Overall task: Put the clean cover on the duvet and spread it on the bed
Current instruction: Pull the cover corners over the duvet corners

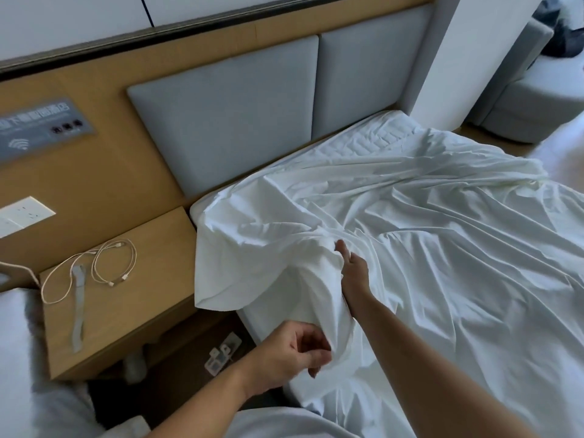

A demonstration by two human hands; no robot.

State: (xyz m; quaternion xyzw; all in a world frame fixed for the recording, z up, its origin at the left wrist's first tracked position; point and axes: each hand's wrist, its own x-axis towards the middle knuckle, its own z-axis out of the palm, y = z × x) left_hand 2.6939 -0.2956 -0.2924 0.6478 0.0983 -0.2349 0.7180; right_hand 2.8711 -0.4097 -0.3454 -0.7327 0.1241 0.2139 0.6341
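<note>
A white duvet cover (426,248) lies crumpled over the bed (373,137), whose quilted mattress top shows bare near the headboard. One corner of the cover hangs over the bed's near left edge. My left hand (297,349) pinches a fold of the cover at the bed's side. My right hand (354,273) reaches further in, its fingers pushed into the bunched fabric near that corner. No separate duvet can be told apart from the white cloth.
A wooden nightstand (151,298) stands left of the bed with coiled white cables (107,267) and a grey strap on it. Grey padded headboard panels (227,115) back the bed. A grey sofa (521,102) sits at the far right. White bedding fills the lower left.
</note>
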